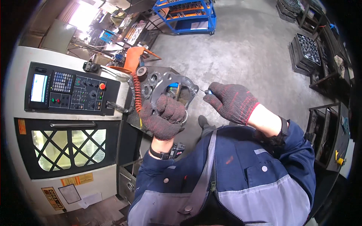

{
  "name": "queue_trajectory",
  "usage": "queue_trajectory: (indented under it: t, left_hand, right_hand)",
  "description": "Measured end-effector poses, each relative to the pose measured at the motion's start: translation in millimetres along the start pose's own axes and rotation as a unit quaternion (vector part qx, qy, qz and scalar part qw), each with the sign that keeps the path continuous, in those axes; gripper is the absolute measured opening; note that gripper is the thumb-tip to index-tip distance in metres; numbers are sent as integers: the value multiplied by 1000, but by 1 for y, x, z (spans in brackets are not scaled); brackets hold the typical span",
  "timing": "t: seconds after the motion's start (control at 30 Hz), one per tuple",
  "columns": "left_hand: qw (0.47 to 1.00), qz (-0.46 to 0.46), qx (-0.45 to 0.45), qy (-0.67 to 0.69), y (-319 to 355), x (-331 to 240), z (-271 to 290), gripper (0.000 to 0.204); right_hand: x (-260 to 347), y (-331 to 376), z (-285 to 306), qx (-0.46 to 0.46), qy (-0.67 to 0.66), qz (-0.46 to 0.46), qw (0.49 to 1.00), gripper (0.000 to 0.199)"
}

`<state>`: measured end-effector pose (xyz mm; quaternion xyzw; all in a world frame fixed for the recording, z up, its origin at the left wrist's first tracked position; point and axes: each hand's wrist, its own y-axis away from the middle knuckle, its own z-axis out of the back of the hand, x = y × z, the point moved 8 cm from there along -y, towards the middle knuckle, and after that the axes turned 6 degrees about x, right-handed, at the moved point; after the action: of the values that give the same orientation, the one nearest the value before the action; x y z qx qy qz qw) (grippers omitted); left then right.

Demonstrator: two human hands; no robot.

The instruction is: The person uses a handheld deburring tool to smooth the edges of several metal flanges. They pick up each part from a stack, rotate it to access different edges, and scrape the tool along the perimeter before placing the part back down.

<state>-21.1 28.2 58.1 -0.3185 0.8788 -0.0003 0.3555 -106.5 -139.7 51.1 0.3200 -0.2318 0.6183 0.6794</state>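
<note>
My left hand (164, 117), in a dark knit glove with red flecks, is closed around the lower left side of a grey metal ring-shaped part (181, 80) with lugs on its rim. The part is held up in front of a small dark work stand. My right hand (234, 102), gloved alike, pinches a thin pointed tool (207, 91); most of its handle is hidden in the fingers. The tool's tip reaches the lug on the ring's right side, and whether it enters the hole there is too small to tell.
Round metal parts (147, 90) and a coiled orange air hose (136, 92) are at the stand. On the left stands a machine with a control panel (69, 89). A blue cart (192, 25), an orange chair (134, 58), and crates of parts (307, 51) stand farther off.
</note>
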Motion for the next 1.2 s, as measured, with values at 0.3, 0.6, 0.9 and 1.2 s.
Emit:
queue_trajectory:
  t: [0.3, 0.6, 0.9, 1.2]
  left_hand:
    - [997, -29, 11, -66, 5, 14, 0, 51]
    - [918, -73, -62, -385, 13, 17, -8, 54]
    - [943, -85, -43, -320, 25, 12, -27, 51]
    - [939, -91, -15, -331, 14, 0, -15, 64]
  right_hand:
    - [-3, -1, -5, -52, 36, 24, 998, 37]
    - [6, -4, 0, -41, 54, 10, 998, 36]
    - [-7, -13, -3, -49, 26, 6, 998, 39]
    - [9, -18, -8, -18, -51, 32, 998, 41]
